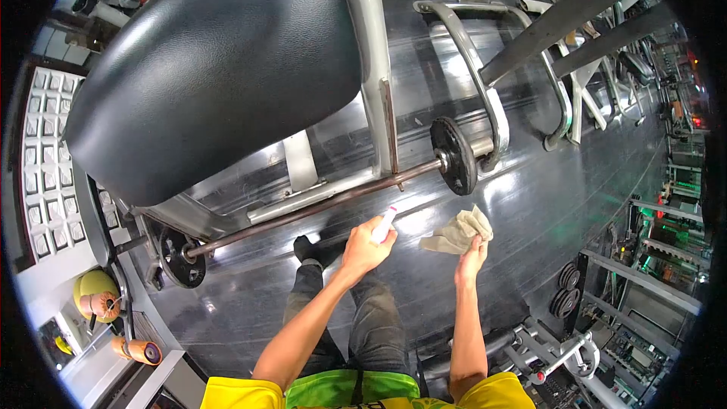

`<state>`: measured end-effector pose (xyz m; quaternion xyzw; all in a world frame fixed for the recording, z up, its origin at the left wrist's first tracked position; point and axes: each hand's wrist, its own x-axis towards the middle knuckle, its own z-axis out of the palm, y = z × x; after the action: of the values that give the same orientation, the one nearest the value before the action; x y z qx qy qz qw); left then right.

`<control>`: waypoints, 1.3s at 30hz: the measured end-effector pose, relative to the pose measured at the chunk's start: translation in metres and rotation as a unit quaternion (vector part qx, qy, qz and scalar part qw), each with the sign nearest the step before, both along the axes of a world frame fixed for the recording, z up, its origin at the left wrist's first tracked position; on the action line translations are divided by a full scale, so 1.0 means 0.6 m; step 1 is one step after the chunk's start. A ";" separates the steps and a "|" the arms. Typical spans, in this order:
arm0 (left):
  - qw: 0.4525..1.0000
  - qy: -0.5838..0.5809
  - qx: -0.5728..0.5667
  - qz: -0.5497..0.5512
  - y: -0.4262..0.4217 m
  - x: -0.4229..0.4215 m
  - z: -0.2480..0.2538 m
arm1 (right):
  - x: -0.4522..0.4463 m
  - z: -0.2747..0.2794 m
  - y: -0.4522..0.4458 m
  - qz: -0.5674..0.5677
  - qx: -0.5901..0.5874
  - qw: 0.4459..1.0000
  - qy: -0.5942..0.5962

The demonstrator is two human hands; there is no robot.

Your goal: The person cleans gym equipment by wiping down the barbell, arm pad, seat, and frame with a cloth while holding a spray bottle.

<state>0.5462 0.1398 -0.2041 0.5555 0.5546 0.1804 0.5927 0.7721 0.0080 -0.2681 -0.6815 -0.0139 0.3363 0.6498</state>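
My left hand [368,245] is closed around a small white bottle [384,225] with a pink-red tip, which points up and away from me. Its lower part is hidden in my fingers. In my right hand [471,259] a crumpled beige cloth [458,233] is pinched, its loose end hanging to the left. Beyond both hands lies a barbell [318,209], with one black plate [454,156] at the right end and another plate [182,257] at the left. Neither hand touches the bar.
A large black padded bench [227,68] on a grey frame fills the upper left. Curved metal machine legs [485,68] stand at the upper right. Weight plates [566,291] hang on a rack at the right. A green-and-tan round object [96,295] is at the left.
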 end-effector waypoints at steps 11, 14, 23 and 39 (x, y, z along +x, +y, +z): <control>0.999 -0.021 -0.037 -0.029 -0.019 -0.007 0.004 | -0.052 -0.119 0.229 0.324 -0.090 0.785 -0.521; 0.997 -0.024 -0.066 -0.015 -0.034 -0.034 -0.004 | -0.130 -0.137 0.256 0.333 -0.176 0.775 -0.508; 0.990 -0.025 -0.138 0.031 -0.039 -0.065 -0.005 | -0.105 -0.081 0.196 0.480 -0.200 0.793 -0.318; 0.986 -0.071 -0.140 0.062 -0.044 -0.074 0.009 | -0.186 -0.080 0.193 0.439 -0.157 0.733 -0.496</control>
<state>0.5018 0.1136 -0.1986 0.4178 0.5643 0.1762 0.6898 0.6607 0.1239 -0.3161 -0.7620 -0.5787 0.1960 0.2145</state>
